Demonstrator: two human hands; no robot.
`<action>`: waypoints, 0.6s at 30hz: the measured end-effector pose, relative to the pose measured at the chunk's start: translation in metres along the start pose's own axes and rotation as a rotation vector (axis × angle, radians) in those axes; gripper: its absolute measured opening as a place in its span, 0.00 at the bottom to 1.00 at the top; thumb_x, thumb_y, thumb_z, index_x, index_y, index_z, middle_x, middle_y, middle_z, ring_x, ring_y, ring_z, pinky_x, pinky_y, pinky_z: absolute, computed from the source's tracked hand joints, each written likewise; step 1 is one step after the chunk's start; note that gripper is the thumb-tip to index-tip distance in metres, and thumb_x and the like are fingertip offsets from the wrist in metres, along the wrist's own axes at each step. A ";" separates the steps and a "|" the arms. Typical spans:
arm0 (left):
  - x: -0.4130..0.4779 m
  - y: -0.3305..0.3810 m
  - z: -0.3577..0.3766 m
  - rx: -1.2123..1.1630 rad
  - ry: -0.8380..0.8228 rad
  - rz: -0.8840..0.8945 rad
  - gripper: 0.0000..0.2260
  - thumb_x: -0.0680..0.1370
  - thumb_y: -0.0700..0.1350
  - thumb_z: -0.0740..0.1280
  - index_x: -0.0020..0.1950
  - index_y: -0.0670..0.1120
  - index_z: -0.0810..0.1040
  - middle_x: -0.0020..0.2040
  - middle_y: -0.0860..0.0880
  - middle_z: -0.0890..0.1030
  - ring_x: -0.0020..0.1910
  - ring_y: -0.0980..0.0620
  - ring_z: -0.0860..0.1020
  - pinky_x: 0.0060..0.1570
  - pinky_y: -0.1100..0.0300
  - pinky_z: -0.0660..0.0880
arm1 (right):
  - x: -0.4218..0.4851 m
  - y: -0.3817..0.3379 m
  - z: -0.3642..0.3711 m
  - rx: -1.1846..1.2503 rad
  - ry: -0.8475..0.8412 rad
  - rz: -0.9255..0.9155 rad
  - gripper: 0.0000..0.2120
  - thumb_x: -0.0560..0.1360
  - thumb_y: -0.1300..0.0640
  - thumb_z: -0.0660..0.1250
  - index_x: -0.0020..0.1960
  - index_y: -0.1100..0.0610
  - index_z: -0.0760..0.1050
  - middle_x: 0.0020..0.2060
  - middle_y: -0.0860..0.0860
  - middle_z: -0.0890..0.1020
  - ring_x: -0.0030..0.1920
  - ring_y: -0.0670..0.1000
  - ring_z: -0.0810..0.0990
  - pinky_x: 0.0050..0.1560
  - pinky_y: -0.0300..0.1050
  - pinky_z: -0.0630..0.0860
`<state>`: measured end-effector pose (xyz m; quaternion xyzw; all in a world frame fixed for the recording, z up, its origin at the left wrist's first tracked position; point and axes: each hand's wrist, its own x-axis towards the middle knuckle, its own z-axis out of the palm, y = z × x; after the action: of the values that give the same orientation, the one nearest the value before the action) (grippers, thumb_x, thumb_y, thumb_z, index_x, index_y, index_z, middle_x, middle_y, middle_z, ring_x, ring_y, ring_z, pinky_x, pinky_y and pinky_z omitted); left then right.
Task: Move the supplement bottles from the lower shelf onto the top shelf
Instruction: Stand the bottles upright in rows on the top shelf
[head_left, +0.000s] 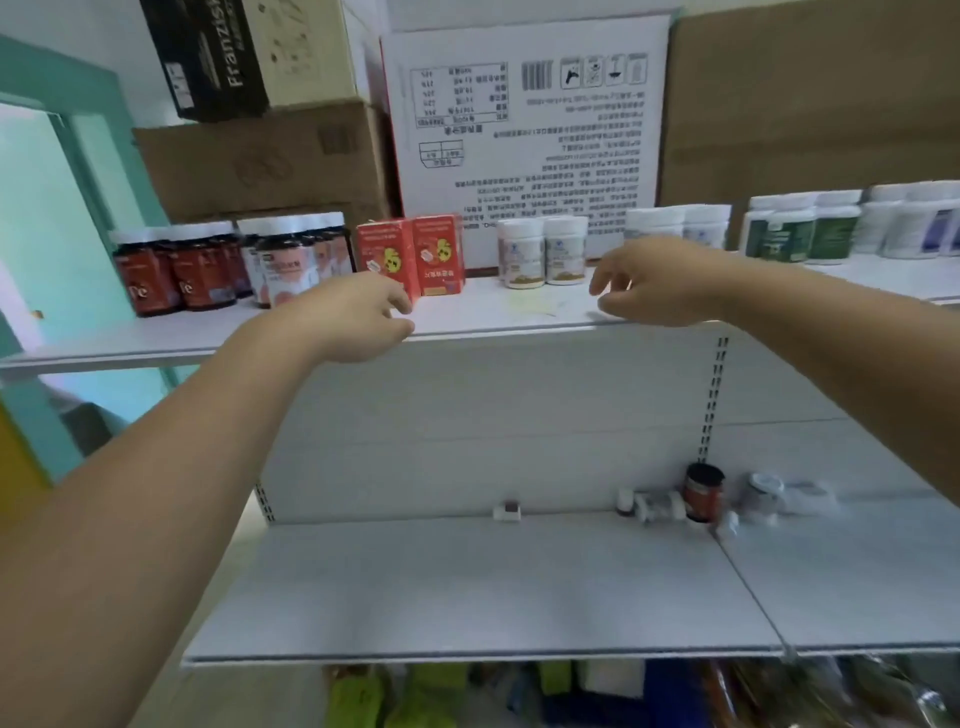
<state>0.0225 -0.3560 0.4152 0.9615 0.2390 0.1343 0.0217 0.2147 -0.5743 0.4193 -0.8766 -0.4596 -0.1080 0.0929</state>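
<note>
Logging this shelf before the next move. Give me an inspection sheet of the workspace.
Surface: white top shelf and lower shelf, both mostly bare toward the front.
Job's things: dark bottle upright at the back of the lower shelf; bottles along the top shelf, including two white bottles.
Clutter: small blurred containers beside the dark bottle; two red boxes on the top shelf.
Grippers: left hand and right hand at the top shelf's front edge, fingers open, holding nothing.
Cables: nothing seen.
Surroundings: cartons behind the top shelf; blurred packages below.
</note>
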 end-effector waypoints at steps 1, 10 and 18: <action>-0.006 0.012 0.003 0.008 0.039 0.008 0.16 0.81 0.51 0.64 0.68 0.49 0.76 0.63 0.48 0.79 0.59 0.47 0.77 0.57 0.55 0.72 | -0.015 0.011 -0.003 -0.011 0.007 0.004 0.11 0.78 0.52 0.63 0.59 0.49 0.76 0.52 0.50 0.79 0.50 0.52 0.76 0.50 0.45 0.72; -0.063 0.090 0.082 -0.073 0.081 -0.108 0.09 0.79 0.49 0.67 0.56 0.49 0.81 0.52 0.47 0.83 0.54 0.42 0.79 0.54 0.52 0.76 | -0.152 0.125 0.010 0.030 0.008 0.132 0.06 0.77 0.53 0.64 0.52 0.53 0.78 0.44 0.51 0.79 0.46 0.54 0.75 0.46 0.45 0.70; -0.075 0.108 0.212 -0.288 0.009 -0.267 0.14 0.79 0.46 0.67 0.63 0.43 0.79 0.59 0.42 0.81 0.57 0.40 0.79 0.58 0.48 0.76 | -0.208 0.173 0.144 0.256 -0.009 0.314 0.16 0.77 0.52 0.65 0.62 0.55 0.76 0.57 0.57 0.76 0.53 0.57 0.77 0.55 0.49 0.72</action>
<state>0.0650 -0.4814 0.2042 0.9076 0.3426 0.1675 0.1758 0.2571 -0.7966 0.2132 -0.9189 -0.3279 -0.0290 0.2175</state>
